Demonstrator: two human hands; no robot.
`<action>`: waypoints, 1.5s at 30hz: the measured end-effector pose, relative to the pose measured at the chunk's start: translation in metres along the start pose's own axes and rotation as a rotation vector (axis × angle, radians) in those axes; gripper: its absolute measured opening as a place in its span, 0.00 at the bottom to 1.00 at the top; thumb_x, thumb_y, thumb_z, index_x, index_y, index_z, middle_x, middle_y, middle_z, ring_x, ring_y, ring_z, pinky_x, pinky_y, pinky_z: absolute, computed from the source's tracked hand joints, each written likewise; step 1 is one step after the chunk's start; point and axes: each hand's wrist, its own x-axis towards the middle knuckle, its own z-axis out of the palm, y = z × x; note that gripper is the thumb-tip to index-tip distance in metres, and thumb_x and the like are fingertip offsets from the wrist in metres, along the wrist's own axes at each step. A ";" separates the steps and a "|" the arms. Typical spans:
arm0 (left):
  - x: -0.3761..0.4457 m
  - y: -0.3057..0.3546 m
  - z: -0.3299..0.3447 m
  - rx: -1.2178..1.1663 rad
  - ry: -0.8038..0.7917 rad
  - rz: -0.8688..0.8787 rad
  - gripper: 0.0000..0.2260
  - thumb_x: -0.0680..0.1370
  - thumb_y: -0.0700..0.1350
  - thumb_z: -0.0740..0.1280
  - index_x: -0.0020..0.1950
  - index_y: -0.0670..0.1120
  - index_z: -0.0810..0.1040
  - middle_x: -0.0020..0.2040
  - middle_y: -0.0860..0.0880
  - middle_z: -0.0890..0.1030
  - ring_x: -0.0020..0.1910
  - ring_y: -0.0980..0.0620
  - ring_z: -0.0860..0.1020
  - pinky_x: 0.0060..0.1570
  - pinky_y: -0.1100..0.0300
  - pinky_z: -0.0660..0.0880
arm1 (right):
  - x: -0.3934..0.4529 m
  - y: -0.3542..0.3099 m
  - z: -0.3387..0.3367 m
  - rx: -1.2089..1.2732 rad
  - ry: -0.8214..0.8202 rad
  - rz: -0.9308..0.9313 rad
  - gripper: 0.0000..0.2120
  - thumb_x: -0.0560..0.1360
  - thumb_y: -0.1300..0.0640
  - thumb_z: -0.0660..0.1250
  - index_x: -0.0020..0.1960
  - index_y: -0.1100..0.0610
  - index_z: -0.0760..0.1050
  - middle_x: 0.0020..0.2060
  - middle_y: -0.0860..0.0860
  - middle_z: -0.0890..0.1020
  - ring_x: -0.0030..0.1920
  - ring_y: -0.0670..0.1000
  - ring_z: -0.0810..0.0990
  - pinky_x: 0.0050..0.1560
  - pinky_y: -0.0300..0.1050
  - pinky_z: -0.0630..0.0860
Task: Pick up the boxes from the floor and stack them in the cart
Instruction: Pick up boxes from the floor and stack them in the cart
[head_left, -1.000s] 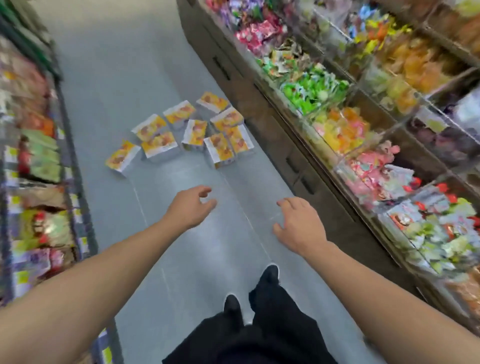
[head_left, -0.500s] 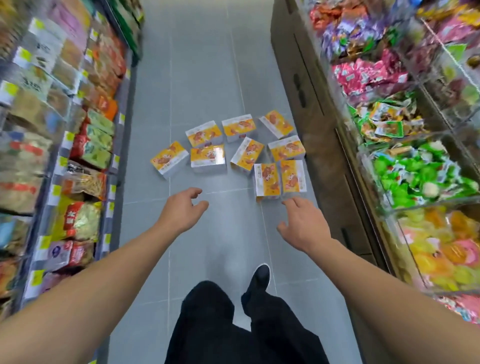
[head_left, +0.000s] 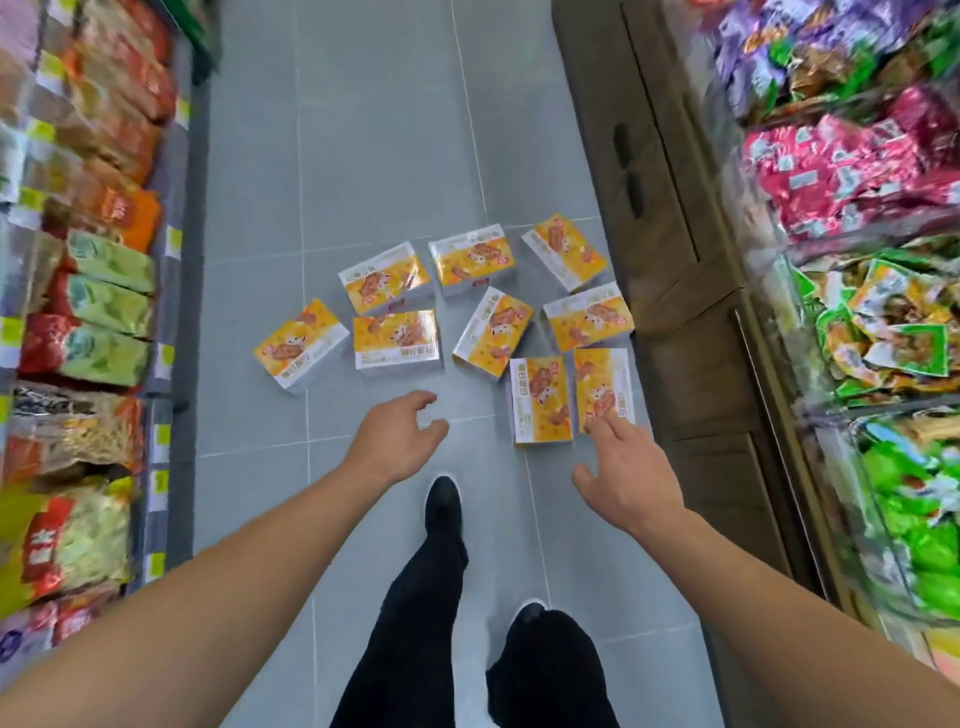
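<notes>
Reaching forward over the grey tiled floor (head_left: 363, 130), the left hand (head_left: 397, 439) and right hand (head_left: 626, 475) hold nothing, fingers loosely spread. Nine orange boxes (head_left: 397, 340) lie scattered just beyond them. The nearest box (head_left: 602, 387) lies beside the right cabinet (head_left: 691, 364), under the right fingertips. Open aisle runs far ahead between the left shelf edge (head_left: 174, 291) and the cabinet.

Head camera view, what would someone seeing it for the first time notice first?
The scatter of orange and white boxes on the grey tiled floor mid-aisle, nine by my count. Next, two bare arms reaching toward them: the left hand hovers open over bare floor, while the right hand stretches its fingers to the nearest box. Bright snack packets fill the shelves on both sides.
</notes>
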 end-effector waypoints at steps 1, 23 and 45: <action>0.021 0.001 0.004 0.008 -0.020 0.004 0.22 0.78 0.51 0.65 0.72 0.50 0.72 0.69 0.50 0.75 0.66 0.48 0.75 0.65 0.56 0.70 | 0.018 0.002 0.006 0.004 -0.015 0.011 0.24 0.76 0.46 0.62 0.69 0.55 0.68 0.64 0.51 0.74 0.64 0.55 0.71 0.63 0.50 0.70; 0.432 -0.089 0.362 -0.063 -0.230 -0.088 0.24 0.77 0.52 0.67 0.72 0.47 0.70 0.68 0.47 0.75 0.65 0.47 0.74 0.63 0.56 0.69 | 0.417 0.130 0.361 0.460 -0.051 0.269 0.38 0.73 0.47 0.69 0.76 0.54 0.54 0.70 0.55 0.66 0.67 0.60 0.70 0.63 0.55 0.72; 0.249 -0.019 0.197 -0.452 -0.439 -0.071 0.33 0.74 0.50 0.70 0.74 0.67 0.59 0.64 0.60 0.78 0.59 0.54 0.80 0.62 0.45 0.76 | 0.233 0.058 0.166 0.701 -0.011 0.362 0.30 0.73 0.48 0.73 0.66 0.57 0.63 0.49 0.48 0.75 0.51 0.52 0.76 0.48 0.45 0.70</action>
